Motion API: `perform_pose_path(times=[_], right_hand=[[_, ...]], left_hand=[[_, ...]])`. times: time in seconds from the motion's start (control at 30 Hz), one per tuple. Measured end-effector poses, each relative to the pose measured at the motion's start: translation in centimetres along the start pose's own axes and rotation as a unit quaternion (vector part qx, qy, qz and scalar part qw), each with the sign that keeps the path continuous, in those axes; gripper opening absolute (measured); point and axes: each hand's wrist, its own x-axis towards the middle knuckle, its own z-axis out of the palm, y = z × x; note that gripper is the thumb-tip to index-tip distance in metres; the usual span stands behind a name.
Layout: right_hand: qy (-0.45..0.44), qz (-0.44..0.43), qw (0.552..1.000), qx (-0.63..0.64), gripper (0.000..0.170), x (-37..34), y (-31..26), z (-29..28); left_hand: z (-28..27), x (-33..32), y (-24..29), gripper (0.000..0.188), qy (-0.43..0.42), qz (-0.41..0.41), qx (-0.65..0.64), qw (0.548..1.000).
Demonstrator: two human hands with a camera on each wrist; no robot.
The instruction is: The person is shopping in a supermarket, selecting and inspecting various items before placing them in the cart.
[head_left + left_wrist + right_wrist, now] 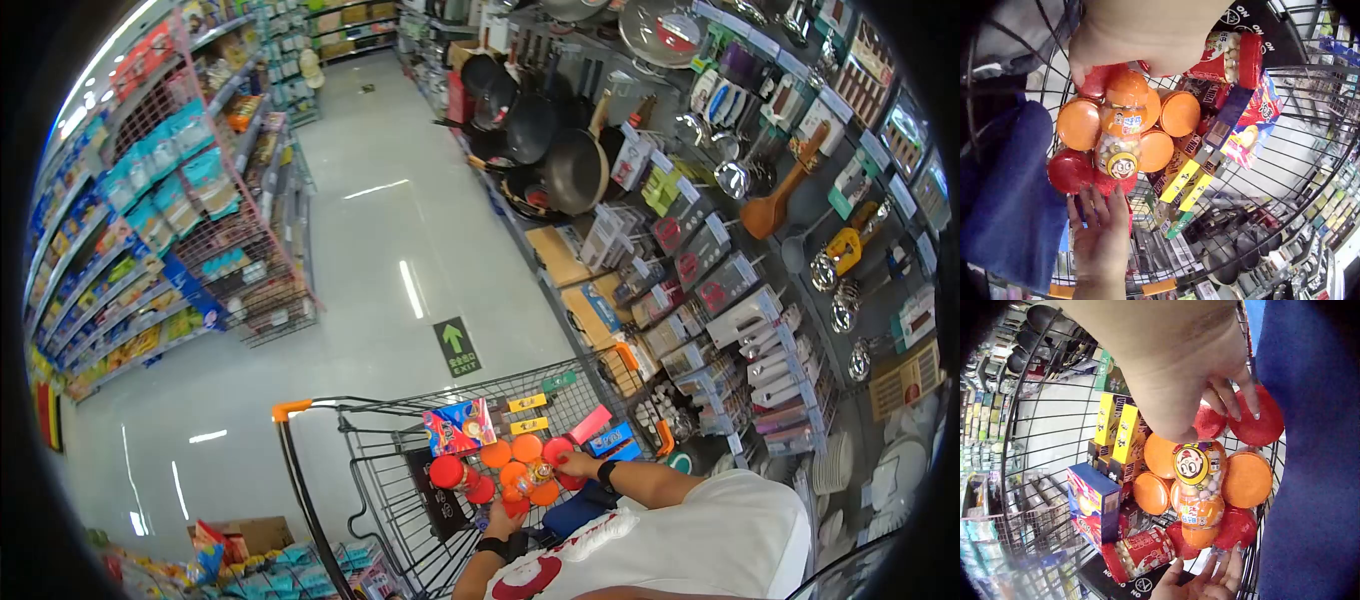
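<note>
In the head view both hands reach into a shopping cart (292, 409) over a cluster of candy jars with red and orange lids. My left hand (500, 522) touches a red-lidded jar (1235, 526) on the near side, its fingers extended. Straight fingertips of my right hand (1100, 228) rest at two red lids (1071, 171) on the opposite side. Between the hands, a clear jar with a cartoon-face label (1121, 140) lies across the upright jars with orange lids (1079, 124). Beside the cluster lies another red-lidded jar (1141, 555) of pale pieces.
A blue-and-red snack box (460, 427), yellow-ended boxes (528, 403) and blue boxes (612, 440) share the cart. Blue cloth (1013, 200) hangs close by. Cookware racks (730, 270) line the right side; snack shelves (120, 270) stand left, across a pale aisle floor (380, 250).
</note>
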Motion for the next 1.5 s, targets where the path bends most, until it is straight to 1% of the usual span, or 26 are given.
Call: perform_pose_path(times=[0.03,0.07,0.17,0.27,0.3,0.37,0.47,0.57,0.6,0.7,0.73,0.77,0.83,0.87,0.97,1.0,1.1,1.13,1.2,1.23,1.27,1.33,1.37,1.4,1.43,1.5], right_hand=[[0.000,0.025,0.999,0.034,0.057,-0.5,0.0,0.4],[0.003,-0.002,0.999,0.042,0.063,0.7,0.8,1.5],[-0.025,-0.025,0.988,0.152,0.061,-2.6,-3.1,1.2],[0.050,0.019,0.988,0.144,0.061,0.7,-1.2,4.8],[0.044,0.023,0.988,0.145,0.062,0.8,-1.1,5.1],[0.036,0.027,0.988,0.146,0.064,0.9,-1.2,5.1],[0.030,0.026,0.979,0.200,0.065,0.2,-1.9,4.4],[0.023,0.048,0.986,0.156,0.065,0.9,-1.4,4.0],[0.067,0.031,0.985,0.157,0.063,-0.1,-1.7,3.7],[0.087,0.031,0.983,0.157,0.060,-1.7,-3.2,2.4],[0.104,0.022,0.982,0.155,0.056,-2.5,-3.7,2.0],[0.101,0.023,0.977,0.188,0.058,-3.3,-4.3,1.6],[0.089,0.024,0.964,0.251,0.062,-4.8,-5.8,0.7],[0.099,0.006,0.965,0.242,0.061,-5.2,-6.3,0.5],[0.205,-0.031,0.965,0.158,0.063,-3.8,-5.8,0.5],[0.227,-0.011,0.964,0.136,0.063,-4.1,-6.2,0.2],[0.258,-0.099,0.956,0.101,0.059,-6.4,-7.5,-1.8],[0.270,-0.114,0.953,0.073,0.056,-7.0,-7.8,-2.3],[0.265,-0.216,0.936,0.079,0.052,-9.3,-8.2,-3.5],[0.261,-0.264,0.925,0.084,0.051,-10.5,-8.4,-4.0],[0.270,-0.271,0.921,0.066,0.045,-10.7,-8.1,-4.1],[0.281,-0.343,0.894,0.057,0.043,-13.9,-8.0,-4.9],[0.286,-0.377,0.879,0.053,0.042,-15.6,-7.7,-5.3],[0.285,-0.422,0.856,0.091,0.039,-16.9,-6.7,-5.4],[0.276,-0.431,0.852,0.108,0.037,-18.6,-5.7,-5.7],[0.314,-0.505,0.793,0.129,0.048,-20.4,-2.8,-5.4]], left_hand=[[-0.3,0.5,-0.3,0.047,0.000,-0.007,0.001,1.000],[-0.5,1.2,-0.2,0.045,0.014,-0.016,-0.021,1.000],[-0.7,0.8,0.1,0.042,-0.053,-0.018,-0.014,0.998],[-0.9,1.5,0.2,0.040,-0.087,-0.013,-0.004,0.996],[-0.8,1.3,0.2,0.039,-0.086,-0.013,0.003,0.996],[0.2,0.5,0.3,0.039,-0.091,-0.011,0.016,0.996],[2.5,-2.8,0.3,0.036,-0.061,0.015,0.027,0.998],[2.3,-1.1,0.1,0.032,-0.096,0.012,0.046,0.994],[2.5,-1.5,-0.1,0.030,-0.090,0.017,0.045,0.995],[3.7,-2.4,-0.1,0.031,-0.065,-0.007,0.008,0.998],[3.9,-2.6,-0.3,0.035,-0.075,0.000,-0.007,0.997],[4.3,-2.8,-0.3,0.038,-0.080,0.011,-0.016,0.997],[5.2,-5.6,-0.3,0.043,-0.089,0.035,-0.036,0.995],[5.3,-6.9,-0.1,0.044,-0.116,0.013,-0.043,0.992],[7.3,-14.0,-0.2,0.046,-0.136,-0.035,-0.028,0.990],[7.4,-14.0,-0.3,0.048,-0.158,-0.045,-0.040,0.986],[7.5,-14.4,-1.6,0.049,-0.243,-0.017,-0.050,0.969],[7.5,-14.6,-2.3,0.051,-0.250,-0.009,-0.073,0.965],[7.6,-15.2,-3.8,0.055,-0.263,0.008,-0.121,0.957],[7.8,-16.4,-4.6,0.051,-0.265,0.011,-0.132,0.955],[8.1,-17.6,-5.4,0.048,-0.266,0.013,-0.143,0.953],[8.7,-20.9,-7.8,0.043,-0.292,0.077,-0.115,0.946],[8.4,-20.7,-8.7,0.042,-0.332,0.098,-0.140,0.928],[8.4,-21.7,-9.7,0.043,-0.327,0.100,-0.160,0.926],[8.2,-22.7,-10.9,0.044,-0.320,0.101,-0.183,0.924],[7.2,-23.2,-13.2,0.047,-0.331,0.096,-0.209,0.915]])
